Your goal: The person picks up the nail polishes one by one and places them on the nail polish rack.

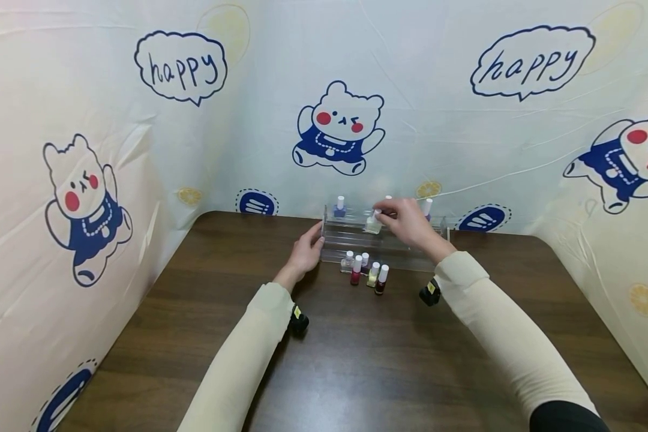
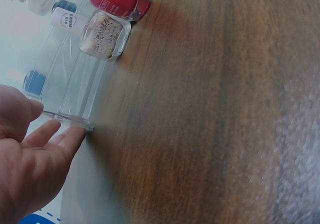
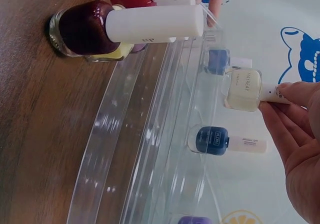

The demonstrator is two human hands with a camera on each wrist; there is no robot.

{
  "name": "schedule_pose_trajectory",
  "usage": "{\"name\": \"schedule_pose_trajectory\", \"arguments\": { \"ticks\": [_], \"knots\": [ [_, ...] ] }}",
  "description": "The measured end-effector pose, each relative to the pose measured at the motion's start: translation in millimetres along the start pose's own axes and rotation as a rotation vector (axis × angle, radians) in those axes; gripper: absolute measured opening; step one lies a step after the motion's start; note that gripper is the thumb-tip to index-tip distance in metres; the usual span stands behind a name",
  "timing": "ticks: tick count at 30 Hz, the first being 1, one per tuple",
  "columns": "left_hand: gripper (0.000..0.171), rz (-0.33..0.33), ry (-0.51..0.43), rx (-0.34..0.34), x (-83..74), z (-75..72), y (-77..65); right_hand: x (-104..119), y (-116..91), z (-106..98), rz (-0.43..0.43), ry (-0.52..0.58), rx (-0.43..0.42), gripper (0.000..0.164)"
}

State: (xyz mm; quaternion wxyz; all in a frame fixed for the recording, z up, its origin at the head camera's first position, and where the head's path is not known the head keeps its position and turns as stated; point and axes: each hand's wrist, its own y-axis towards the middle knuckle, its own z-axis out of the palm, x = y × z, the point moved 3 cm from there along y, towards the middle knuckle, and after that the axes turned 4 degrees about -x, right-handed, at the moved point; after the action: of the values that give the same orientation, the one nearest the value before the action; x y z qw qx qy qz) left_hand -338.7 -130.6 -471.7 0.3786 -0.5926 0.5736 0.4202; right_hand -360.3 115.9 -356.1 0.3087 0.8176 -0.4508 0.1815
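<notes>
My right hand point(image 1: 407, 223) pinches the white cap of a nail polish bottle point(image 3: 244, 89) with pale, milky polish, over a clear tiered acrylic rack point(image 1: 345, 240). My left hand point(image 1: 305, 249) touches the rack's left end, its fingertips against the clear side edge in the left wrist view. On the rack's upper tier stand a blue nail polish bottle point(image 1: 339, 210), a dark blue one point(image 3: 212, 140) and a purple one point(image 3: 195, 220). Whether the pale bottle touches the rack, I cannot tell.
In front of the rack several bottles stand on the wooden table point(image 1: 345, 372): a glittery one point(image 2: 105, 35), a red one point(image 1: 356, 273), a yellow one point(image 1: 372, 277) and a dark red one point(image 1: 380, 282). A printed cloth point(image 1: 437, 138) hangs behind the table.
</notes>
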Motion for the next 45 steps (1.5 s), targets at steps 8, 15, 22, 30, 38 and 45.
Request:
{"name": "schedule_pose_trajectory", "arguments": {
  "ticks": [8, 15, 22, 30, 38, 45],
  "knots": [
    [0.051, 0.003, 0.004, -0.014, -0.7, -3.6, 0.2, 5.9, 5.6, 1.5, -0.012, -0.003, 0.006, 0.021],
    [0.051, 0.0, 0.003, -0.018, 0.6, -5.5, -0.1, 7.8, 10.4, 8.3, -0.049, -0.004, 0.03, 0.023],
    [0.052, -0.005, -0.004, -0.018, -0.9, -5.1, -2.1, 6.9, 14.8, 19.5, -0.091, 0.006, 0.05, 0.022],
    [0.052, -0.007, 0.019, -0.009, -4.6, -3.5, -5.0, 9.2, 19.6, 25.8, -0.095, 0.019, 0.077, 0.021],
    [0.052, 0.013, 0.02, -0.014, -1.6, -2.2, -3.6, 15.4, 25.4, 30.0, -0.121, 0.025, 0.101, 0.021],
    [0.053, 0.013, 0.037, -0.006, -1.9, -2.5, -3.7, 17.6, 31.2, 34.9, -0.13, 0.009, 0.111, 0.021]
  ]
}}
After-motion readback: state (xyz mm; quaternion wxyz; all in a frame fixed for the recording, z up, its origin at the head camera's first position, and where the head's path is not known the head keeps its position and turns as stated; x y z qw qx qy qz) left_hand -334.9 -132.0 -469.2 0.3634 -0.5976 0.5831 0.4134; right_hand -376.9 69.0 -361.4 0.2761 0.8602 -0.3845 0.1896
